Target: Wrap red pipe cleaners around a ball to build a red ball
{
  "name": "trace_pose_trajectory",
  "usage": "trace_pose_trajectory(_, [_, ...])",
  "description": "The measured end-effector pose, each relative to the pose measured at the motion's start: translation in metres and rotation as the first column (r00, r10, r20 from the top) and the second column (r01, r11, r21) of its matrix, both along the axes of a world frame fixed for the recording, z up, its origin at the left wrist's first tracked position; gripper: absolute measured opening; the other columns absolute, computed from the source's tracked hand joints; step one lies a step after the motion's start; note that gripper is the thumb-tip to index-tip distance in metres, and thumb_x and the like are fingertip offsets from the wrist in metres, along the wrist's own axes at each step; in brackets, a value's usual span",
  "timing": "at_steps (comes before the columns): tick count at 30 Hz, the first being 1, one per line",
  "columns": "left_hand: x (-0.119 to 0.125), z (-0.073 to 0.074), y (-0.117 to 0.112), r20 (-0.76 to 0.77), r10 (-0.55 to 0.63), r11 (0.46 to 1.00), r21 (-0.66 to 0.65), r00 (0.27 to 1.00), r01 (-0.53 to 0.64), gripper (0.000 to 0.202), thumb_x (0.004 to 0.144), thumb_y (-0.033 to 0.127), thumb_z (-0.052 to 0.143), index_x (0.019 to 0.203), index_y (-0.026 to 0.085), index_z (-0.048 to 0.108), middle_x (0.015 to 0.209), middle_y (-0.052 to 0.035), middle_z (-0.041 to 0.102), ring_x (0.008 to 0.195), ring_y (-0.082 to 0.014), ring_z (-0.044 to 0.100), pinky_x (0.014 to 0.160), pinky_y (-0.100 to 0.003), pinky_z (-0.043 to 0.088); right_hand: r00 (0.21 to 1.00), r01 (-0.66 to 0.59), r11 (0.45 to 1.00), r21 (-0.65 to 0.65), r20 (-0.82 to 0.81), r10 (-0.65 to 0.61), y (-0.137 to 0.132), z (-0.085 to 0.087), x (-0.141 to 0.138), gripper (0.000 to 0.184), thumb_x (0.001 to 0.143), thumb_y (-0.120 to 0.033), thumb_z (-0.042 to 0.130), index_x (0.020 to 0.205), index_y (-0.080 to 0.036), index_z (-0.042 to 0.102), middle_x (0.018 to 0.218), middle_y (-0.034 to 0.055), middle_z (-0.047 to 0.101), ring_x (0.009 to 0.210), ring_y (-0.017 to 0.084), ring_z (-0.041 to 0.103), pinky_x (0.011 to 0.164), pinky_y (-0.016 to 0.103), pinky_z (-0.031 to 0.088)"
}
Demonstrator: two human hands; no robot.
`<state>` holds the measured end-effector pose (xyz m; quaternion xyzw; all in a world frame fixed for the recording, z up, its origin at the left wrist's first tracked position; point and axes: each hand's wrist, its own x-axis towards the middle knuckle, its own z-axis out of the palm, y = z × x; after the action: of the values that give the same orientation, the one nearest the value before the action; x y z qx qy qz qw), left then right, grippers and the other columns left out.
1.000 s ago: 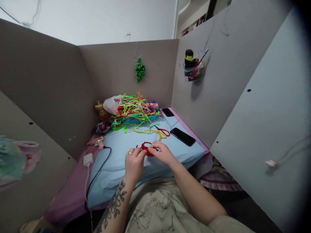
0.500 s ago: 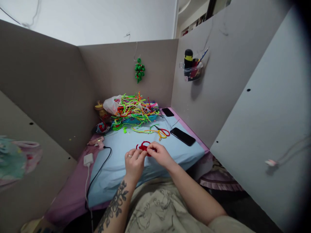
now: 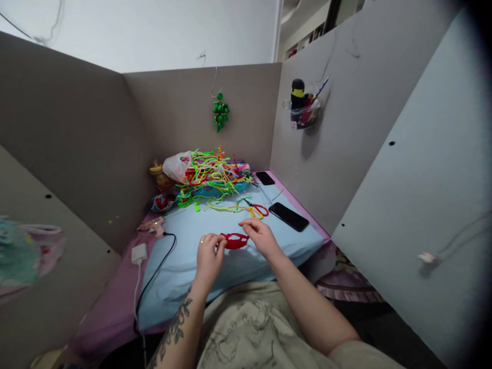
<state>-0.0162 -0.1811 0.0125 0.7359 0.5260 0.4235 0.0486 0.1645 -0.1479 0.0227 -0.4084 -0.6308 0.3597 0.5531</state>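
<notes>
A red pipe-cleaner shape (image 3: 235, 241) is stretched flat between my two hands above the light blue pad (image 3: 184, 266). My left hand (image 3: 209, 253) pinches its left end, fingers closed. My right hand (image 3: 260, 236) grips its right end with thumb and fingers. Behind them a heap of bright green, yellow and orange pipe cleaners (image 3: 211, 177) spreads across the back of the pad. Red-handled scissors (image 3: 258, 208) lie just beyond my right hand.
A black phone (image 3: 288, 216) lies at the pad's right, a smaller dark one (image 3: 265, 178) behind it. A pink glue gun (image 3: 152, 224), white charger (image 3: 139, 253) and black cable (image 3: 157, 269) lie left. Grey partition walls enclose the desk; a green ornament (image 3: 221, 111) hangs at the back.
My hands have moved apart, pulling the bunched red pipe-cleaner piece out into a longer, flatter loop. My right hand has shifted right and a little farther away.
</notes>
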Motion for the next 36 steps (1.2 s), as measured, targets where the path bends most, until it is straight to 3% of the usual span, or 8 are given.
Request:
trace_pose_trajectory(5, [0.000, -0.002, 0.003, 0.091, 0.010, 0.998, -0.060, 0.996, -0.005, 0.017, 0.087, 0.024, 0.048, 0.075, 0.019, 0.060, 0.076, -0.0035, 0.061, 0.076, -0.0197, 0.054, 0.073, -0.032, 0.041, 0.995, -0.086, 0.994, -0.071, 0.041, 0.090, -0.005, -0.001, -0.004, 0.017, 0.077, -0.029, 0.060, 0.087, -0.018, 0.068, 0.088, 0.0043, 0.068, 0.087, 0.019, 0.061, 0.082, 0.032, 0.045])
trace_pose_trajectory(9, [0.002, 0.001, 0.000, -0.006, 0.014, 1.000, -0.011, 1.000, -0.014, 0.016, 0.087, 0.024, 0.048, 0.077, 0.019, 0.060, 0.076, -0.0037, 0.061, 0.076, -0.0199, 0.053, 0.072, -0.033, 0.040, 0.995, -0.091, 0.991, -0.095, 0.019, 0.093, -0.007, 0.000, -0.012, 0.018, 0.078, -0.033, 0.058, 0.078, -0.017, 0.065, 0.076, 0.0017, 0.065, 0.075, 0.016, 0.058, 0.072, 0.028, 0.045])
trace_pose_trajectory(16, [0.005, 0.006, -0.006, -0.102, 0.004, 0.999, 0.049, 0.995, 0.001, 0.015, 0.087, 0.020, 0.047, 0.081, 0.020, 0.061, 0.080, -0.0047, 0.062, 0.078, -0.0208, 0.053, 0.072, -0.034, 0.041, 0.988, -0.077, 0.992, -0.104, 0.122, 0.090, -0.006, 0.000, -0.015, 0.016, 0.077, -0.029, 0.058, 0.068, -0.017, 0.062, 0.068, -0.0006, 0.060, 0.069, 0.014, 0.054, 0.066, 0.026, 0.041])
trace_pose_trajectory(23, [0.007, 0.004, -0.007, -0.112, 0.036, 0.996, 0.082, 0.993, -0.026, 0.013, 0.087, 0.019, 0.048, 0.081, 0.019, 0.060, 0.080, -0.0052, 0.061, 0.079, -0.0211, 0.052, 0.073, -0.034, 0.041, 0.975, 0.022, 0.999, 0.046, 0.219, -0.032, -0.009, 0.001, -0.021, 0.015, 0.077, -0.021, 0.056, 0.063, -0.018, 0.060, 0.067, 0.0004, 0.058, 0.069, 0.014, 0.053, 0.064, 0.025, 0.038])
trace_pose_trajectory(27, [0.006, 0.003, -0.007, -0.122, 0.044, 0.995, 0.092, 0.991, -0.033, 0.013, 0.087, 0.019, 0.049, 0.082, 0.019, 0.061, 0.081, -0.0053, 0.061, 0.079, -0.0212, 0.052, 0.073, -0.034, 0.041, 0.970, 0.043, 0.998, 0.055, 0.239, -0.055, -0.010, 0.002, -0.024, 0.017, 0.076, -0.019, 0.056, 0.060, -0.018, 0.059, 0.066, 0.0004, 0.058, 0.068, 0.014, 0.053, 0.065, 0.026, 0.039])
trace_pose_trajectory(30, [0.005, 0.002, -0.006, -0.096, 0.031, 0.997, 0.079, 0.995, -0.023, 0.013, 0.087, 0.020, 0.049, 0.082, 0.019, 0.061, 0.081, -0.0051, 0.062, 0.079, -0.0209, 0.052, 0.074, -0.034, 0.041, 0.978, 0.049, 0.998, 0.027, 0.204, -0.053, -0.008, -0.001, -0.024, 0.016, 0.075, -0.022, 0.058, 0.061, -0.017, 0.060, 0.065, 0.0008, 0.059, 0.068, 0.015, 0.054, 0.066, 0.027, 0.040])
trace_pose_trajectory(36, [0.000, 0.001, -0.001, 0.088, 0.046, 0.999, 0.017, 0.995, -0.048, 0.015, 0.087, 0.022, 0.049, 0.077, 0.019, 0.060, 0.077, -0.0037, 0.061, 0.076, -0.0190, 0.054, 0.072, -0.032, 0.042, 0.998, -0.023, 0.996, -0.090, -0.066, 0.017, 0.001, -0.007, -0.009, 0.028, 0.083, -0.039, 0.052, 0.082, -0.017, 0.068, 0.082, 0.0060, 0.068, 0.081, 0.018, 0.060, 0.075, 0.030, 0.045])
